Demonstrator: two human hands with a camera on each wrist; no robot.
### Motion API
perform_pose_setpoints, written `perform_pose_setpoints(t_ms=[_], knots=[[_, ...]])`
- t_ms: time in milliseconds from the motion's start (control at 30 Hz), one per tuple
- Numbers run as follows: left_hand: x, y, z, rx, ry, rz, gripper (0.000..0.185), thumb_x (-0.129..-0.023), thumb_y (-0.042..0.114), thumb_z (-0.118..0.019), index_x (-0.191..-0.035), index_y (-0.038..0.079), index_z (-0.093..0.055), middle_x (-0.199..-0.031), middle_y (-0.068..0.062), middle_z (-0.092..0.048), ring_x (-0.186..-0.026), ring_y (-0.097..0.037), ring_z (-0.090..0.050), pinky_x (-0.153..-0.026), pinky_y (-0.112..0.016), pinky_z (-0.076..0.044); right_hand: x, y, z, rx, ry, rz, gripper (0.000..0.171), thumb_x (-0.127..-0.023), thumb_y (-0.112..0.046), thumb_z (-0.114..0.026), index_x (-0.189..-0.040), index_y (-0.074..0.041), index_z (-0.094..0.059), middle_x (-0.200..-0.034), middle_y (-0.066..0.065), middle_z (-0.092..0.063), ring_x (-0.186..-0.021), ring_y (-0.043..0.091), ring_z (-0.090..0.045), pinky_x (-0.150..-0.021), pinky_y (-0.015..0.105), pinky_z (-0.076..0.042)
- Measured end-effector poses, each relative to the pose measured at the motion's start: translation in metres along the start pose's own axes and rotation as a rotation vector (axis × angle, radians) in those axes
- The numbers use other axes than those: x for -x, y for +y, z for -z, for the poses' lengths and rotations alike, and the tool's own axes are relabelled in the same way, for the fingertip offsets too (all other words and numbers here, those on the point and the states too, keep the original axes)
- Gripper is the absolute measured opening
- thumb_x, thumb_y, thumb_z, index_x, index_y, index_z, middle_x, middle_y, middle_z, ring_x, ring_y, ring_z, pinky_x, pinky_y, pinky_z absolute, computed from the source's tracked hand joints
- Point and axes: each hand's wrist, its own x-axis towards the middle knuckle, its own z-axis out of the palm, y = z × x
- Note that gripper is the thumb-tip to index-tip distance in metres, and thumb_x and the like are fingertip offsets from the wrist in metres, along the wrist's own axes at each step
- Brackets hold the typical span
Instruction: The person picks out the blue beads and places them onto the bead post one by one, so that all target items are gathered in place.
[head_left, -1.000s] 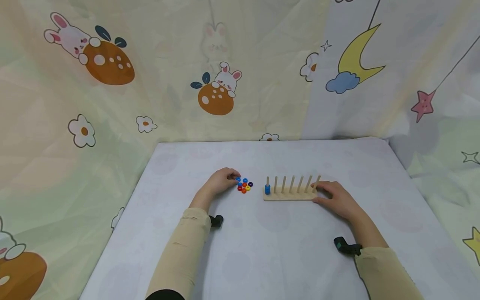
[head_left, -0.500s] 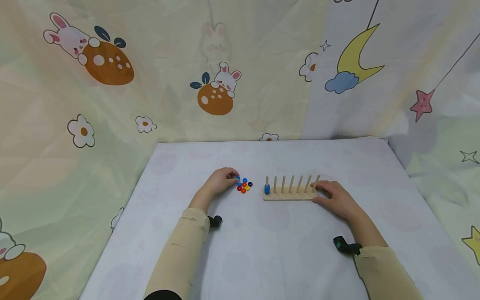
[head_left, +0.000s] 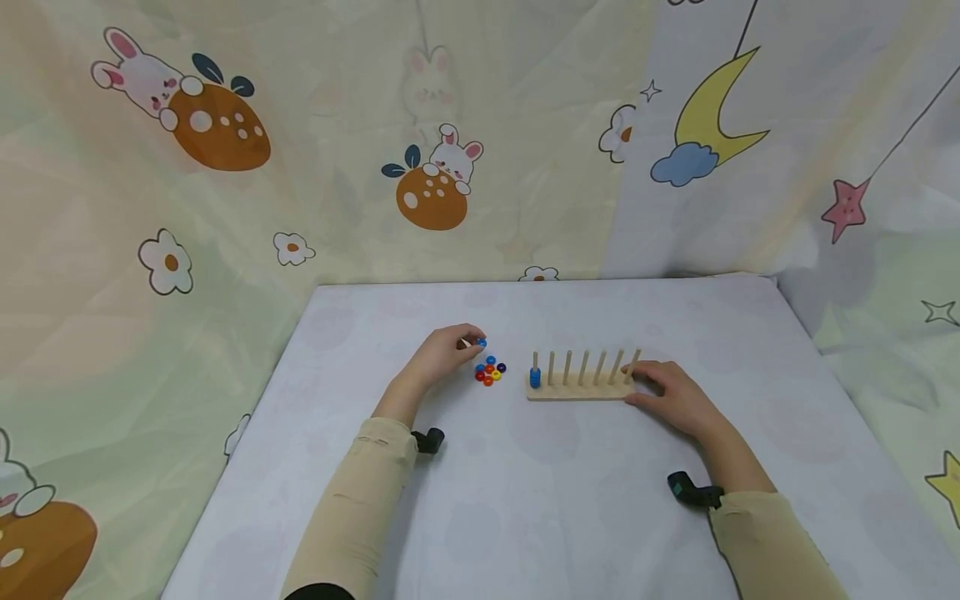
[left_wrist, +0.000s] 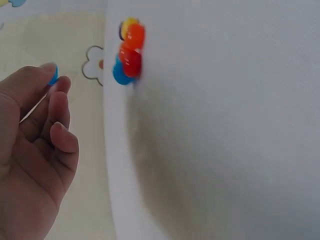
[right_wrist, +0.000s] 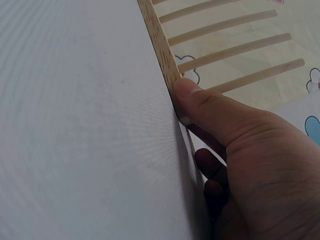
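Observation:
Between thumb and fingertip, my left hand (head_left: 444,353) pinches a blue bead (head_left: 482,342), raised just above a small pile of beads (head_left: 490,372) in red, orange, yellow, blue and dark tones. In the left wrist view the blue bead (left_wrist: 53,76) peeks out past the thumb. My right hand (head_left: 674,398) grips the right end of a wooden peg board (head_left: 577,392) with a row of upright pegs. Blue beads (head_left: 535,378) sit stacked on its leftmost peg. The right wrist view has the thumb on the board's edge (right_wrist: 162,50).
A table (head_left: 525,500) under a pale cloth carries everything. Behind it hangs a patterned cloth (head_left: 540,167) with rabbits, flowers and a moon. Each wrist wears a small black camera, such as the right one (head_left: 693,492).
My left hand has lifted the blue bead up off the pile, moving slightly away from me. The right hand and the peg board have stayed in place.

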Motion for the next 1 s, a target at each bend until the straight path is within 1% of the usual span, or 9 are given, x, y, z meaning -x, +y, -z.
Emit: perform_pose_setpoints(t_ms=[167,333,433,500,667,867,1000], knots=[[0.0,0.017,0.003,0.008,-0.002,-0.066,0.027,-0.097,0.035,-0.063,-0.122,0.024,-0.066,-0.107,0.007,-0.066,-0.095,-0.014,-0.059,-0.078,-0.03,-0.052,0.0,0.0,0.0,-0.002,-0.005,-0.008,0.052,-0.088,-0.045,-0.072,-0.131,-0.019,-0.06,-0.139,0.013,-0.056,-0.128,0.036,-0.045,-0.106,0.06,-0.033],[0.001,0.036,0.0,0.031,-0.005,-0.118,0.027,-0.097,0.034,-0.063,-0.122,0.024,-0.066,-0.107,0.008,-0.066,-0.094,-0.012,-0.059,-0.077,-0.028,-0.053,0.001,0.001,0.0,-0.012,-0.002,-0.007,0.052,-0.087,-0.046,-0.073,-0.13,-0.02,-0.061,-0.137,0.012,-0.057,-0.128,0.035,-0.045,-0.106,0.06,-0.033],[0.004,0.046,-0.002,0.046,-0.016,-0.141,0.025,-0.097,0.032,-0.063,-0.122,0.025,-0.066,-0.107,0.009,-0.066,-0.094,-0.011,-0.059,-0.075,-0.026,-0.053,0.0,0.0,0.0,-0.018,-0.002,-0.007,0.052,-0.087,-0.046,-0.073,-0.13,-0.02,-0.061,-0.137,0.012,-0.057,-0.128,0.035,-0.045,-0.106,0.06,-0.033],[0.006,0.053,-0.002,0.048,-0.023,-0.164,0.027,-0.098,0.033,-0.063,-0.123,0.024,-0.066,-0.108,0.009,-0.066,-0.094,-0.01,-0.059,-0.073,-0.025,-0.053,0.0,0.0,0.0,-0.021,-0.003,-0.007,0.052,-0.087,-0.046,-0.073,-0.13,-0.02,-0.061,-0.137,0.012,-0.057,-0.127,0.035,-0.045,-0.106,0.06,-0.033],[0.011,0.07,-0.003,0.035,-0.03,-0.229,0.03,-0.098,0.035,-0.061,-0.125,0.022,-0.066,-0.109,0.009,-0.066,-0.094,-0.009,-0.06,-0.075,-0.024,-0.053,0.0,0.0,0.0,-0.018,-0.001,-0.01,0.052,-0.086,-0.046,-0.074,-0.13,-0.02,-0.061,-0.137,0.012,-0.057,-0.127,0.035,-0.045,-0.106,0.06,-0.034],[0.014,0.081,-0.006,0.038,-0.042,-0.292,0.028,-0.099,0.033,-0.061,-0.124,0.021,-0.066,-0.109,0.009,-0.067,-0.093,-0.008,-0.06,-0.078,-0.024,-0.052,0.0,0.0,0.001,-0.015,-0.002,-0.014,0.052,-0.086,-0.047,-0.073,-0.13,-0.02,-0.061,-0.137,0.013,-0.057,-0.128,0.035,-0.045,-0.106,0.06,-0.033],[0.014,0.084,-0.01,0.025,-0.056,-0.313,0.029,-0.099,0.033,-0.06,-0.125,0.021,-0.066,-0.11,0.008,-0.067,-0.095,-0.008,-0.06,-0.08,-0.025,-0.052,0.0,0.0,0.001,-0.017,-0.005,-0.02,0.052,-0.086,-0.047,-0.073,-0.13,-0.021,-0.061,-0.138,0.013,-0.056,-0.129,0.036,-0.044,-0.106,0.061,-0.032]])
